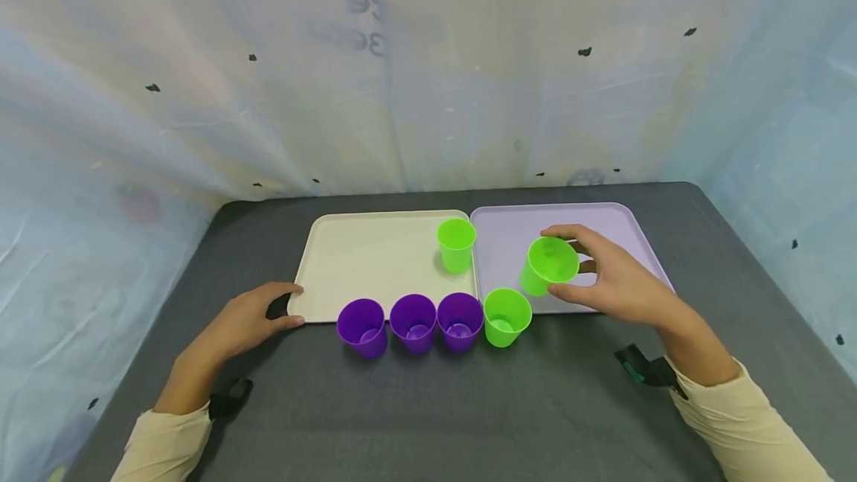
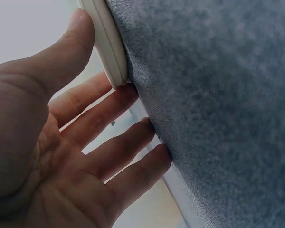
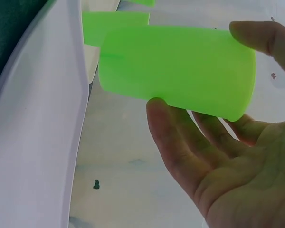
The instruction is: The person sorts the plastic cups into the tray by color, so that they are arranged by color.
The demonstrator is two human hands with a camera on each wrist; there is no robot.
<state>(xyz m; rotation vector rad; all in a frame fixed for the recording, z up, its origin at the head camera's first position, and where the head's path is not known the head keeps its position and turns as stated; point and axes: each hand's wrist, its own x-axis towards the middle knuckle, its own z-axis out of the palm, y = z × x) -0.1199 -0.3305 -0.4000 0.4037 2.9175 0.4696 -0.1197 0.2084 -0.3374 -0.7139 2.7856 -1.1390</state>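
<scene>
My right hand (image 1: 619, 285) grips a green cup (image 1: 549, 266) between thumb and fingers, over the lavender tray (image 1: 619, 225). In the right wrist view this cup (image 3: 175, 69) is seen from its side, above the tray surface. My left hand (image 1: 244, 322) is at the near left corner of the cream tray (image 1: 361, 251), thumb and fingertips touching its rim (image 2: 109, 42). Another green cup (image 1: 457, 248) stands upright on the cream tray's right side. A third green cup (image 1: 505, 318) ends a row with purple cups (image 1: 364, 329) (image 1: 415, 326) (image 1: 460, 324).
Both trays lie side by side on a dark grey table (image 1: 428, 415), with the cup row along their near edges. A pale plastic sheet (image 1: 428, 80) hangs behind and at both sides.
</scene>
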